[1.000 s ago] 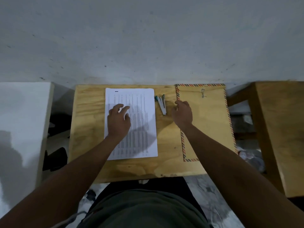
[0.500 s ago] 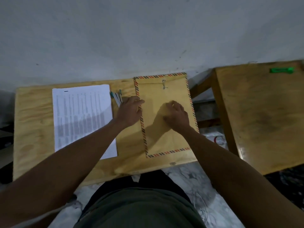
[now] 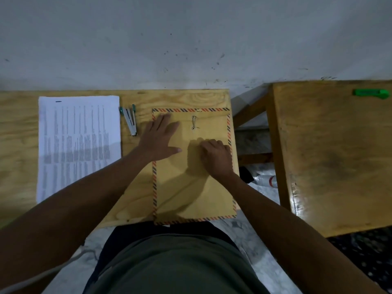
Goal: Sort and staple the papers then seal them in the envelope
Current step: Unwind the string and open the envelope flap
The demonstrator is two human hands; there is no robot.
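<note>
A brown envelope with a striped border and a string clasp lies flat at the right end of the small wooden table. My left hand rests flat and spread on its upper left part. My right hand presses on its right side with fingers curled; nothing shows in it. A stack of printed white papers lies on the left of the table. A small stapler with teal ends lies between the papers and the envelope.
A second wooden table stands to the right with a green object at its far edge. A plastic bottle lies on the floor in the gap. A grey wall runs behind both tables.
My left hand left the papers and came onto the envelope. My right hand moved onto the envelope's right side. The envelope now lies lower, its bottom edge over the table's front edge. The view turned right.
</note>
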